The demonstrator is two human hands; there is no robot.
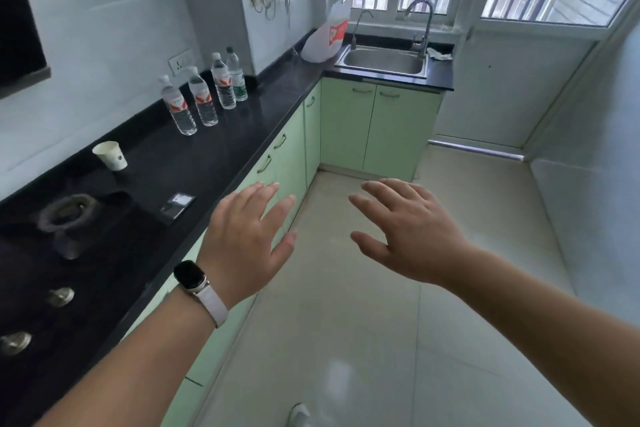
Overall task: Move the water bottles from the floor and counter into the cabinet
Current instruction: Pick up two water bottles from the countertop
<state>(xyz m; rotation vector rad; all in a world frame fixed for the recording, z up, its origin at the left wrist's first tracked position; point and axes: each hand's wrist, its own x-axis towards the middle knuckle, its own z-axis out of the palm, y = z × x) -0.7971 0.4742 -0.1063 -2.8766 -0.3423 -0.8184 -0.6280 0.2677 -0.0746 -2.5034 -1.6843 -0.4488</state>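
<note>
hands [332,236] outstretched, palms down (empty)

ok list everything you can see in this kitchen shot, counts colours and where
water bottles: four, clear, three red-labelled and one green-labelled, upright in a row on the counter by the wall
counter: one, black, along the left wall to the sink
paper cup: one, white, on the counter near the wall
packet: one, black, flat near the counter edge
plastic bag: one, white with red print, counter corner
sink: one, steel, under the window
taps: two, metal, behind the sink
cabinet doors: pale green, shut, under the counter
smartwatch: one, black face, white strap, left wrist
left hand: open, empty
right hand: open, empty
</note>
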